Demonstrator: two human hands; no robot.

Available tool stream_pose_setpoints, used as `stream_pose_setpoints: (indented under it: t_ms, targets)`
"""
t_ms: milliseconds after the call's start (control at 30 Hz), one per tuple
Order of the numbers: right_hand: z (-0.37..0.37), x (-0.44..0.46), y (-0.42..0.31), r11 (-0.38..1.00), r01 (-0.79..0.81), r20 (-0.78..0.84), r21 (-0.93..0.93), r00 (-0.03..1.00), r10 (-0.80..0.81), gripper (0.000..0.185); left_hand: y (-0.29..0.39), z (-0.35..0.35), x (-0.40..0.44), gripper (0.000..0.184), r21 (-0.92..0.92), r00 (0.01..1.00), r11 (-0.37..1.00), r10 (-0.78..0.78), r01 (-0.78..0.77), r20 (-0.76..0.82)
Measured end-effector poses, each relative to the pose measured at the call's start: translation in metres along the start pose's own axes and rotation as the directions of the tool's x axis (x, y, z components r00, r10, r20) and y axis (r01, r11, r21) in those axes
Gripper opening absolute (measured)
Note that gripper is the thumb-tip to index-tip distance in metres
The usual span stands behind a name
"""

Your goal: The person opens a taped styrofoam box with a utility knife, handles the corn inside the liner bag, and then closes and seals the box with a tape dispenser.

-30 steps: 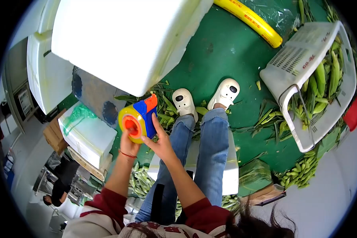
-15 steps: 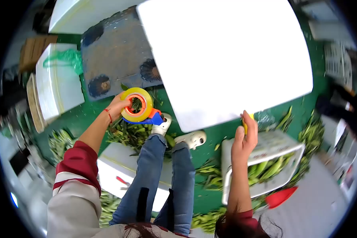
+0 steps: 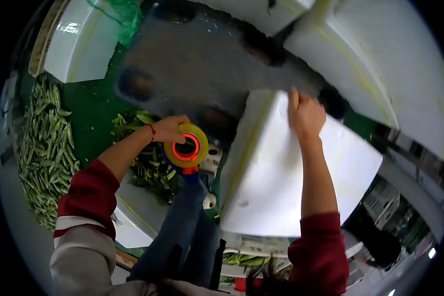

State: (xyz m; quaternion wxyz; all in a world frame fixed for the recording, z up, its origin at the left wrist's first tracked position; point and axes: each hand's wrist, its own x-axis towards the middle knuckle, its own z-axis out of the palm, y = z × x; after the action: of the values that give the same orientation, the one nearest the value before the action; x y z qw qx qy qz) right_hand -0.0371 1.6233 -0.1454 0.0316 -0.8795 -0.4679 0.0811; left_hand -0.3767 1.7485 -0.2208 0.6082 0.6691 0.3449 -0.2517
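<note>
Foam box point(image 3: 276, 172) | right fingers point(image 3: 294, 98) gripping edge point(image 3: 348, 134) | left fingers point(image 3: 177, 137) pinching tape dispenser point(image 3: 203, 143), gap between

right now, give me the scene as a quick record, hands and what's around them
left hand: holds a tape dispenser with a yellow roll
right hand: curled over the edge of a white foam box
near left hand: green leaves
far left of view: heap of green pods
top of view: dark platform

Appears to be a produce-packing workroom. Shows white polystyrene boxes point(image 3: 266, 182), a tape dispenser point(image 3: 200, 158) and a heap of green pods point(image 3: 49, 153). Also contains a plastic produce crate point(image 3: 254, 244).
</note>
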Motion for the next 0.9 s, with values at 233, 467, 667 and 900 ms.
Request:
stream_pose_setpoints:
  t_ms: [233,467,667,900]
  targets:
    - [0.014,0.020,0.011,0.978,0.192,0.021,0.077,0.981,-0.194,0.031,0.045,-0.061,0.079,0.043,-0.103,0.972,0.967,0.232,-0.235,-0.037]
    - [0.010,0.020,0.011,0.957,0.203,-0.061,0.206,0.979,-0.194,0.028,0.136,-0.130,0.140,0.044,-0.096,0.992,0.988,0.124,-0.125,-0.019]
    - [0.010,0.025,0.012,0.951,0.208,-0.169,0.229,0.971,-0.172,0.035,0.198,-0.137,0.202,0.048,0.056,0.943,0.942,0.331,-0.331,0.020]
    - [0.012,0.023,0.020,0.924,0.196,-0.209,0.328,0.969,-0.131,0.042,0.300,-0.125,0.258,0.051,0.228,0.911,0.885,0.373,-0.407,0.177]
